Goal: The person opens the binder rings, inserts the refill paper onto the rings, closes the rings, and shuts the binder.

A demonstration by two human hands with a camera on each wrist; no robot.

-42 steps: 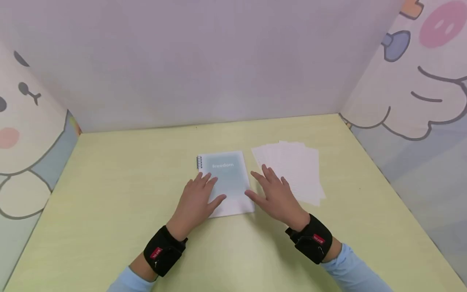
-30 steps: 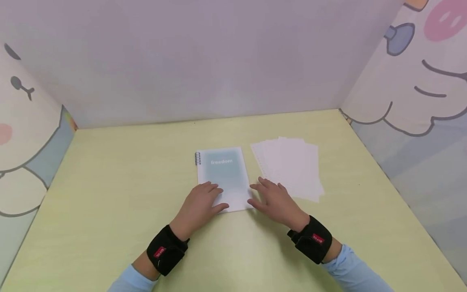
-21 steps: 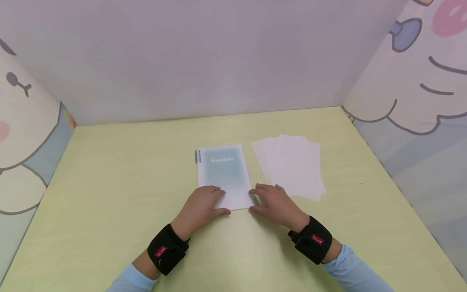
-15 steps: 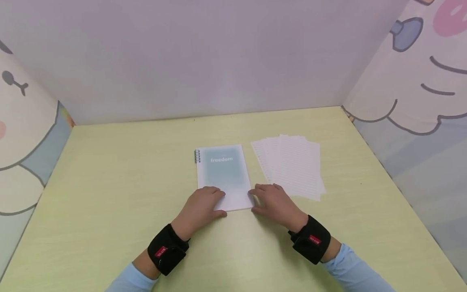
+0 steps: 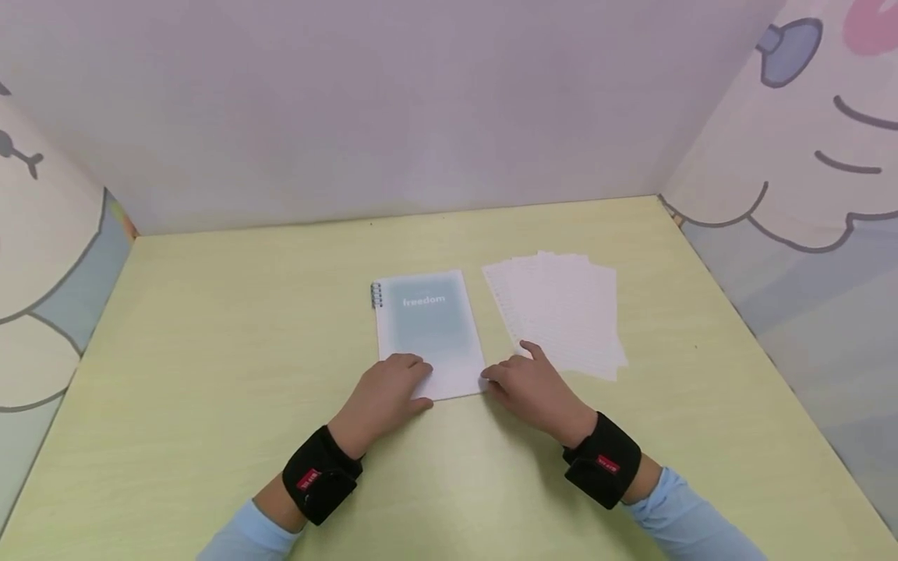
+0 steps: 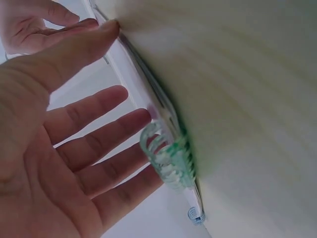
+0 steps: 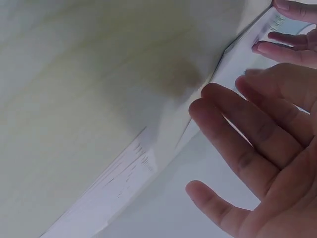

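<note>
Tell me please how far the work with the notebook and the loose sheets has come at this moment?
Done: nothing visible yet. The notebook lies closed on the table, and the loose sheets lie fanned beside it, outside the cover. In hand: the left hand rests on the notebook's near left corner, and the right hand touches its near right edge. Left: the cover is unopened, and every sheet is untouched.

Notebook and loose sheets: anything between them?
Nothing. In the head view a bare strip of table separates the notebook from the sheets; the right hand sits at its near end.
</note>
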